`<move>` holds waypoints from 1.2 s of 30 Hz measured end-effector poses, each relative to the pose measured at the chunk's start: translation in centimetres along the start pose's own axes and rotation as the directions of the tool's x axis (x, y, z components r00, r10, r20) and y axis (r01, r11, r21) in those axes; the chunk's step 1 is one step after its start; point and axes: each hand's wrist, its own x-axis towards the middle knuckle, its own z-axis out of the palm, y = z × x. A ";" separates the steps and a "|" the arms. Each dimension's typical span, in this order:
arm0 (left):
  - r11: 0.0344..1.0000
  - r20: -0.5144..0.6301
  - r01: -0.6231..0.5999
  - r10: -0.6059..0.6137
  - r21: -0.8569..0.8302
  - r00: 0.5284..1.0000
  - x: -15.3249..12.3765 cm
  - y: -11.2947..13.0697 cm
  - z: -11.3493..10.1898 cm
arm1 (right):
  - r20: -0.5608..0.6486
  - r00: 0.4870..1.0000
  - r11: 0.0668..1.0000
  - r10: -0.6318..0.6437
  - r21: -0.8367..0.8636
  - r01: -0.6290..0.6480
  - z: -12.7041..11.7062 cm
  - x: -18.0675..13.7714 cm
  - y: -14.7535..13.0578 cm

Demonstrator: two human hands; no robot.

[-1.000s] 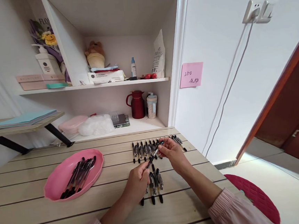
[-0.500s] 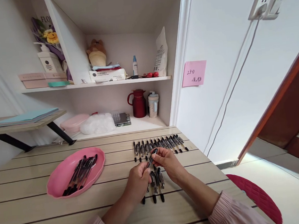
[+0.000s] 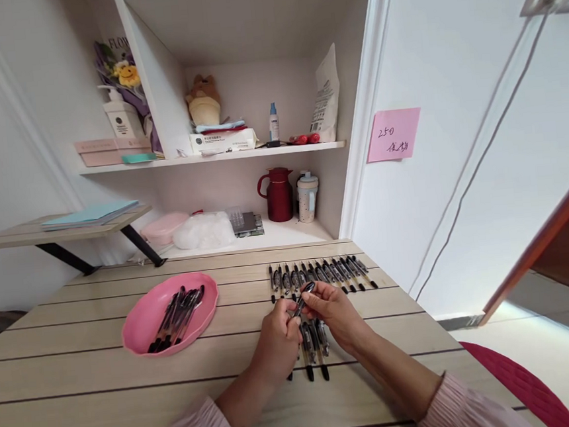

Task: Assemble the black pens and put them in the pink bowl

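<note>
Both of my hands grip one black pen point(image 3: 304, 298) over the wooden table point(image 3: 81, 391). My left hand point(image 3: 278, 337) pinches its lower end and my right hand point(image 3: 335, 312) holds the upper end, fingers closed. Under my hands lie a few black pens point(image 3: 314, 352) side by side. Behind them a row of several pens point(image 3: 322, 273) lies lined up across the table. To the left sits a pink oval tray point(image 3: 141, 319) with several more black pens point(image 3: 176, 311) in it.
Shelves behind the table hold a red jug point(image 3: 279, 195), a white cup point(image 3: 307, 197), a pink box point(image 3: 163, 227) and a plastic bag point(image 3: 203, 230). A pink sticky note point(image 3: 393, 135) hangs on the wall. A red cushion point(image 3: 523, 385) lies at lower right.
My hands have drawn closer together on the pen and lowered toward the near pens. The camera has turned left, shifting everything rightward in view.
</note>
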 end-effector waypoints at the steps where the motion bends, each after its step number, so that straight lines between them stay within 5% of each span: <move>1: 1.000 0.002 -0.004 0.004 -0.004 1.000 0.0 0.0 0.0 | 0.007 1.000 1.000 0.002 -0.006 -0.002 -0.1 0.0 -0.2; 17: 0.999 0.031 -0.014 0.015 -0.052 0.999 0.5 -0.9 0.0 | 0.022 0.997 0.997 -0.071 0.009 0.071 -0.8 0.3 -0.5; 30: 0.959 0.006 -0.128 0.131 0.253 0.991 0.4 -0.1 -0.9 | -0.044 0.998 0.998 -0.051 0.016 0.052 -0.2 0.1 -0.2; 34: 0.885 -0.105 -0.141 0.208 0.443 0.972 1.8 0.5 -4.3 | -0.060 0.998 0.999 0.010 -0.045 -0.013 -1.2 0.2 -1.0; 36: 0.817 -0.240 -0.011 0.182 0.576 0.954 2.6 0.8 -7.7 | -0.079 0.997 0.994 0.001 -0.108 -0.010 -1.8 0.4 -1.2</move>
